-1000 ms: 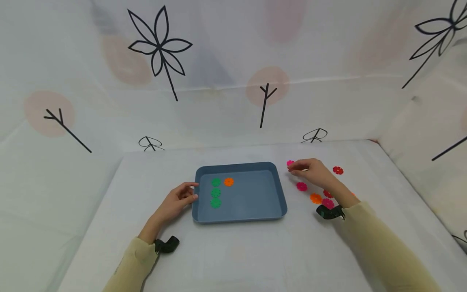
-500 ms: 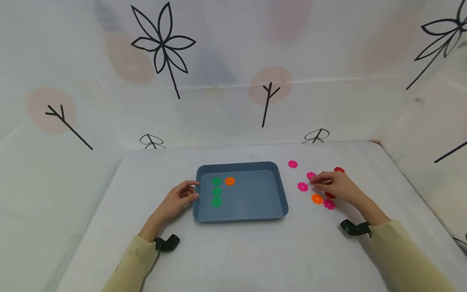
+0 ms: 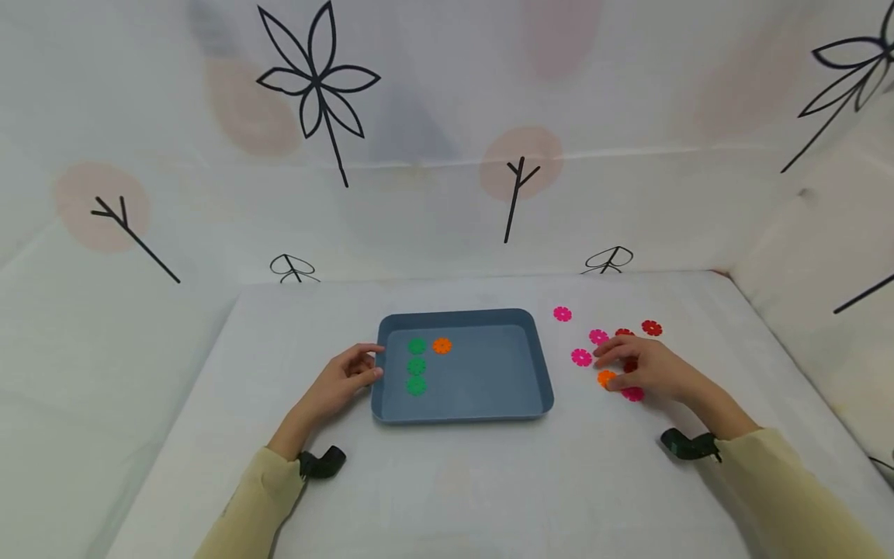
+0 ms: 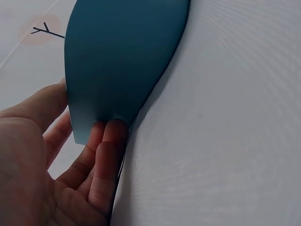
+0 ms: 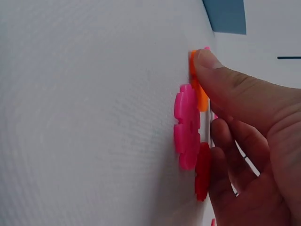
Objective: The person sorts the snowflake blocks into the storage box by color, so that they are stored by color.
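My left hand point(image 3: 345, 378) holds the left edge of a blue-grey tray point(image 3: 461, 421); in the left wrist view curled fingers point(image 4: 110, 141) press against the tray's outer wall point(image 4: 122, 61). Flat flower-shaped pieces lie inside the tray: three green ones point(image 3: 416, 366) in a column and one orange piece point(image 3: 442, 346) beside the top one. To the right, my right hand point(image 3: 656, 369) is over a loose group of pieces, fingers spread from the thumb. Its thumb overlaps an orange piece point(image 5: 202, 99) in the right wrist view, near a pink piece point(image 5: 187, 127) and a red piece point(image 5: 202, 172).
Other loose pieces lie around the right hand: a pink one point(image 3: 562, 314) farthest back, another pink piece point(image 3: 582, 357) closer to the tray, and a red piece point(image 3: 652, 328) behind the hand. A patterned cloth backdrop point(image 3: 419, 217) rises behind the white table point(image 3: 447, 497).
My right hand has moved right, from the far pink piece to the group, and its thumb has come down to the orange piece as the fingers parted. The left hand stays at the tray.
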### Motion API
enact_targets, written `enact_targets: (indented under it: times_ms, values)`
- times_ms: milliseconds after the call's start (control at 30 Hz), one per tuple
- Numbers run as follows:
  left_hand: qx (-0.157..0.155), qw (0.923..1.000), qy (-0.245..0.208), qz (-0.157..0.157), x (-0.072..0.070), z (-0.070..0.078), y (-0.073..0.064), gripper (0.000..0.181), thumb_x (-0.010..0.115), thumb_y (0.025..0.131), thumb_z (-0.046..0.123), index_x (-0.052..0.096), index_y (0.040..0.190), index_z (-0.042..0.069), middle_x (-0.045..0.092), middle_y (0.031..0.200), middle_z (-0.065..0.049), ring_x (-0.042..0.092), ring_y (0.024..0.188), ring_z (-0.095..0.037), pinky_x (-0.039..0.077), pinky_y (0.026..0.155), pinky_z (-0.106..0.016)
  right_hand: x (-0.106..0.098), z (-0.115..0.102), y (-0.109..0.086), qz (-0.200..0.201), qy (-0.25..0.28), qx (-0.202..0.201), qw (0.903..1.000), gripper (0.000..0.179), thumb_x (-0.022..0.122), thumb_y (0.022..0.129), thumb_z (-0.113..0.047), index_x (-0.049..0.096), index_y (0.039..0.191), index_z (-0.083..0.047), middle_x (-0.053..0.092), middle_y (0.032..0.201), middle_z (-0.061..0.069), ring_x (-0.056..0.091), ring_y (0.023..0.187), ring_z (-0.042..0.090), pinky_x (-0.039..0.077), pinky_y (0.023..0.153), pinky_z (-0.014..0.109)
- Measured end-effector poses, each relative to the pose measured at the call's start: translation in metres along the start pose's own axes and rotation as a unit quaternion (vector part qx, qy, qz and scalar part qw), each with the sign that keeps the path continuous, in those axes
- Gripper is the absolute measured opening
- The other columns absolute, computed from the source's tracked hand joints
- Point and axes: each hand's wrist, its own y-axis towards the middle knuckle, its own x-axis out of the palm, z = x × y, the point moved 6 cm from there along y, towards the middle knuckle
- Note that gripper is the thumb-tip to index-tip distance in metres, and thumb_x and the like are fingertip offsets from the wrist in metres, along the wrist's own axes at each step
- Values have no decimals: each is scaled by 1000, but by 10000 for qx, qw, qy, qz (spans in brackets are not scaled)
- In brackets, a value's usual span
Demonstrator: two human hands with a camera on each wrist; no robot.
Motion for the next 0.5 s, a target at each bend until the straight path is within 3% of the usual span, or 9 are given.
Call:
enact_targets:
  times_ms: [300, 500]
  values:
    - [-27, 10000, 13, 2, -1, -2, 1, 42, 64, 98, 10, 53, 136, -5, 58, 102, -12, 57, 82, -18, 45, 71, -25, 0, -3, 5, -20, -197, 113, 9997, 23, 86, 77, -13, 75, 97, -15, 61, 116, 9, 55, 108, 32, 53, 74, 24]
    - [-27, 10000, -18, -12, 0, 0, 0, 42, 64, 98, 9, 53, 136, -5, 58, 102, -12, 57, 83, -19, 46, 73, -25, 1, -1, 6, -98, 5, 368, 9993, 23, 85, 78, -13, 71, 96, -17, 60, 117, 9, 54, 108, 31, 54, 76, 27]
